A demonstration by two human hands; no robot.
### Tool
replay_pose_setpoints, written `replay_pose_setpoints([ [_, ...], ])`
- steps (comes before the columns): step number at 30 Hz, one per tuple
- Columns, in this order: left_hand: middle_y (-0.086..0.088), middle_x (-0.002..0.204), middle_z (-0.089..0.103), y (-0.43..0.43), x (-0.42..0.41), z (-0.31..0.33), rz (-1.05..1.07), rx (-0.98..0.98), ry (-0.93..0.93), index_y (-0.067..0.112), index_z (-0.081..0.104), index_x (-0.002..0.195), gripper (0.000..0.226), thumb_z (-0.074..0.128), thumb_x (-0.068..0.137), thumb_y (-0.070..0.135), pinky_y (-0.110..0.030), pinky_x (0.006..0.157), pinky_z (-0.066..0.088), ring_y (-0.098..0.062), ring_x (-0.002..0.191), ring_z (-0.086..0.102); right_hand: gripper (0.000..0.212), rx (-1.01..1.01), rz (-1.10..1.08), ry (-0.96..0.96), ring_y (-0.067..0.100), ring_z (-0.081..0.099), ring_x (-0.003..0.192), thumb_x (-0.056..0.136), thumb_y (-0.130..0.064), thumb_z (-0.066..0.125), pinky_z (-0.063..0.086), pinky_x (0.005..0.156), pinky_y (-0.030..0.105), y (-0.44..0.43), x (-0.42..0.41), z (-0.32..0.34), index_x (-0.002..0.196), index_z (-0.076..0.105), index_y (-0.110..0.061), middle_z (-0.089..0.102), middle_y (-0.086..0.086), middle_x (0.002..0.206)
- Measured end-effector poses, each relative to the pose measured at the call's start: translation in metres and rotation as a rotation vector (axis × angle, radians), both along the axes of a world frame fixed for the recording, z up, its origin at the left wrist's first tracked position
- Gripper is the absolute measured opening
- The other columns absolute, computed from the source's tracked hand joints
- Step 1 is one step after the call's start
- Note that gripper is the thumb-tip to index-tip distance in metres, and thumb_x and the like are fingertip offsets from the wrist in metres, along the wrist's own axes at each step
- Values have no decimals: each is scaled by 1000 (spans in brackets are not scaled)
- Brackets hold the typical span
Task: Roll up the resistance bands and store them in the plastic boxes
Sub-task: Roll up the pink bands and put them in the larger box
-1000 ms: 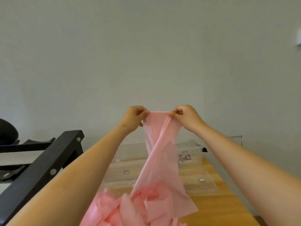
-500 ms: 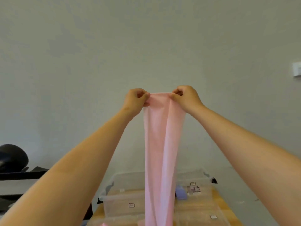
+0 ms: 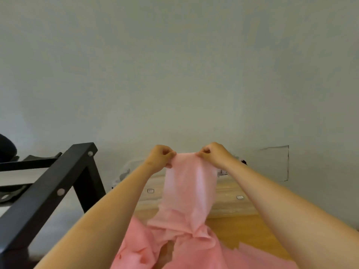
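Both left fingers (image 3: 169,153) and right fingers (image 3: 203,152) pinch pink band (image 3: 190,188) above wooden table (image 3: 244,230).

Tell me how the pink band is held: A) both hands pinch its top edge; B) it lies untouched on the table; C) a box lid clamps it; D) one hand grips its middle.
A: the left hand and right hand each pinch a top corner of the band, which hangs toward the table.

Two bare hands, left hand (image 3: 160,158) and right hand (image 3: 214,155); one thin pink stretchy band (image 3: 189,183); heap of pink bands (image 3: 174,249), too tangled to count; clear plastic boxes (image 3: 229,206), number unclear; two small white labels (image 3: 150,190); one black metal frame (image 3: 48,195); one wooden table (image 3: 248,233).
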State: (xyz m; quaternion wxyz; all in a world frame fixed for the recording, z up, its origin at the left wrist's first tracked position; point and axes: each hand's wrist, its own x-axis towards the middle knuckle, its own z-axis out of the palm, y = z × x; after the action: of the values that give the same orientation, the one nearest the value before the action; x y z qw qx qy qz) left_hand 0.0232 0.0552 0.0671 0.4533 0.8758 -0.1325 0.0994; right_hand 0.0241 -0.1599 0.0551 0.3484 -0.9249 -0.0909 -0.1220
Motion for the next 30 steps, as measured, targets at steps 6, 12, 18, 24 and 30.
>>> replay_pose_setpoints([
  [6, 6, 117, 50, -9, 0, -73, -44, 150, 60, 15, 61, 117, 29, 66, 89, 15, -28, 92, 41, -11, 107, 46, 30, -112, 1, 74, 21, 55, 117, 89, -27, 63, 43, 97, 34, 13, -11, -65, 118, 63, -19, 62, 0, 123],
  [12, 4, 67, 66, -13, -15, -125, -223, 240, 273, 15, 69, 72, 23, 63, 80, -6, -17, 56, 47, -1, 56, 60, 8, -142, 186, 323, 19, 67, 92, 80, -12, 71, 51, 81, 29, 17, -30, -113, 86, 74, -15, 73, 1, 95],
  [18, 4, 80, 69, -15, -17, -164, -266, 381, 319, 12, 74, 91, 18, 76, 75, 4, -20, 82, 52, -13, 82, 65, 21, -304, 85, 440, 17, 64, 92, 68, -45, 78, 50, 77, 29, 17, -43, -141, 77, 67, -29, 70, -5, 98],
  [24, 7, 89, 62, -21, -18, -177, -160, 387, 303, 16, 69, 102, 26, 77, 77, 14, -21, 84, 48, -14, 89, 59, 13, -188, 8, 330, 17, 64, 93, 82, -18, 63, 50, 82, 28, 9, -38, -153, 74, 67, -28, 69, -7, 93],
  [30, 0, 97, 55, -43, -15, -156, -56, 114, 256, 11, 54, 110, 33, 72, 83, 14, -29, 77, 49, -19, 88, 55, 15, 163, 12, 144, 20, 62, 92, 93, -17, 58, 52, 86, 39, -4, -29, -122, 80, 62, -22, 65, 0, 95],
])
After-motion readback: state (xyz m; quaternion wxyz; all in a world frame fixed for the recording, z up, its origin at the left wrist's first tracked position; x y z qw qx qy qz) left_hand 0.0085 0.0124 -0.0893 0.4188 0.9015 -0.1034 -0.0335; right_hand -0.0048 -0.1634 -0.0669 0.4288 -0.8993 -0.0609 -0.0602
